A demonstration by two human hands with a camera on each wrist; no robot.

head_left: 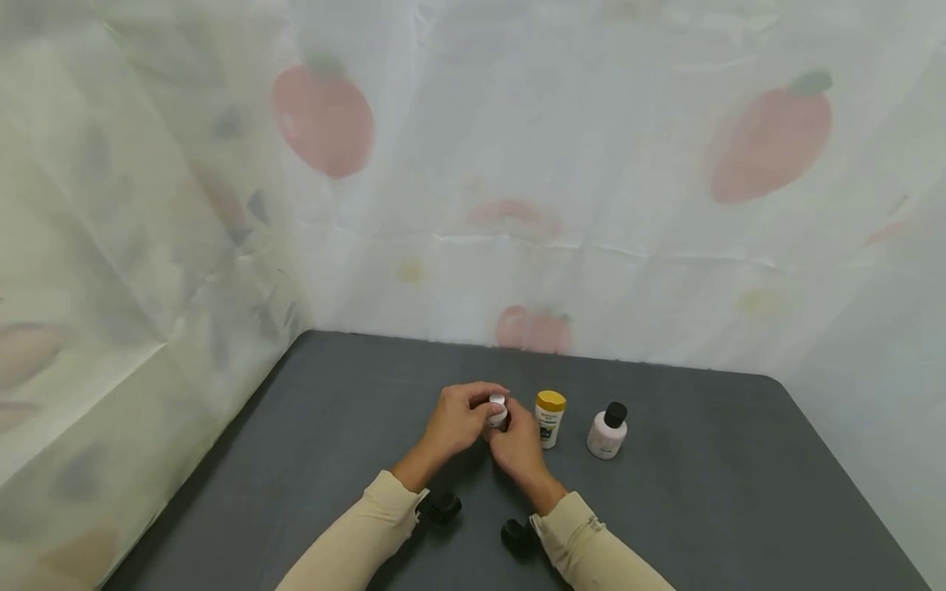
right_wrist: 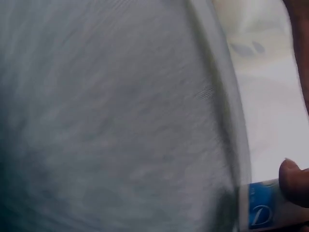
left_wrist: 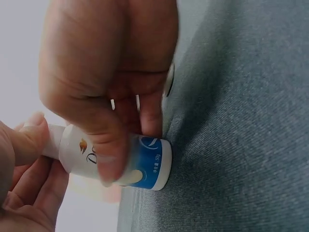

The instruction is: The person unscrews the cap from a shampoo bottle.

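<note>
A: With left hand (head_left: 454,420) and right hand (head_left: 519,450), gripping one small blue-and-white bottle (left_wrist: 150,163)! Pinching the white cap (left_wrist: 56,140) with the left, curling the right round the body.

B: Any slack showing?

A: Seeing none: closing snugly on cap and body alike, not gaping at all.

B: And sitting where?

A: In the head view, sitting low, between five and six o'clock from the frame's centre, on or just above the grey tabletop (head_left: 680,484); not telling which for certain. Scanning towards three o'clock, finding a yellow-capped bottle (head_left: 548,420) just beside the right hand, then a black-capped bottle (head_left: 607,433) farther out.

B: How best handling this?

A: Judging from here, probably bracing the body firmly with the right, working the cap only along or around the axis with the left, squeezing gently enough to avoid tipping.

B: And pointing which way?

A: Standing nearly upright, aiming the cap towards twelve o'clock in the head view. In the sideways left wrist view, running the long axis from just past nine, capwards, to just past three, turning a gold logo (left_wrist: 83,145) towards that camera.
</note>
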